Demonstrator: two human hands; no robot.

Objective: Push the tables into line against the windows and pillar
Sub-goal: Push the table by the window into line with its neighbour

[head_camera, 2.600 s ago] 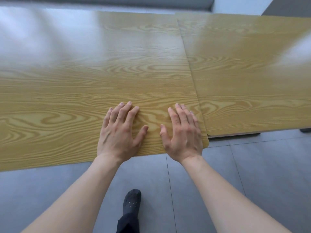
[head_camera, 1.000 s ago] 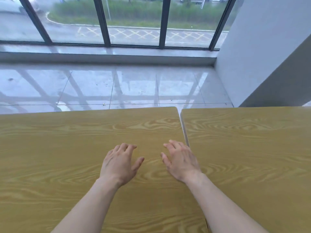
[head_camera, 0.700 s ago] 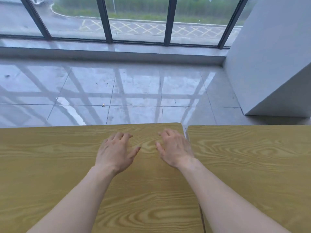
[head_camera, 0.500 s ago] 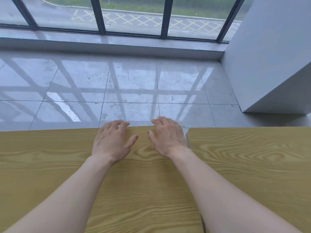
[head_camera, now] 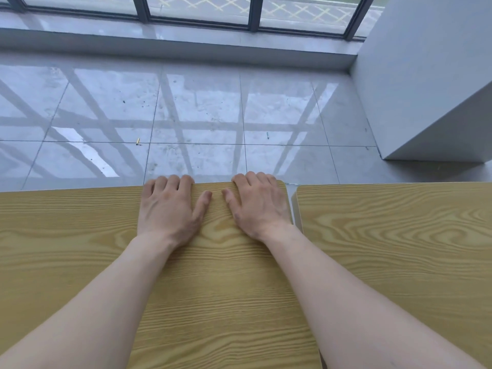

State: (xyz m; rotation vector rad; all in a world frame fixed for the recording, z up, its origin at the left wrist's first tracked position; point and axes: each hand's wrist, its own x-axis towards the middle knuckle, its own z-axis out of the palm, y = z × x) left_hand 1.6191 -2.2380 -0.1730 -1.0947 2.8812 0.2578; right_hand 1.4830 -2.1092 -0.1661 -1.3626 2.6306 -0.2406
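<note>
Head view: our left hand (head_camera: 170,209) and right hand (head_camera: 259,206) grip the left table's (head_camera: 66,235) far edge, fingers curled over; pushing near 1 corner could skew it from the right table (head_camera: 399,235).

Two wood-grain tables (head_camera: 386,235) on glossy tiled floor (head_camera: 213,115).

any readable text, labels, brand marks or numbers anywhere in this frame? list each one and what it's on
None. No text, label, brand or number is legible anywhere in the head view.
The left table and right table show only wood grain.
The pillar is plain.
The yellow cross-hatch seen through the windows is a painted pattern, not characters.
The small yellow object on the floor is too small to show any marking.
</note>
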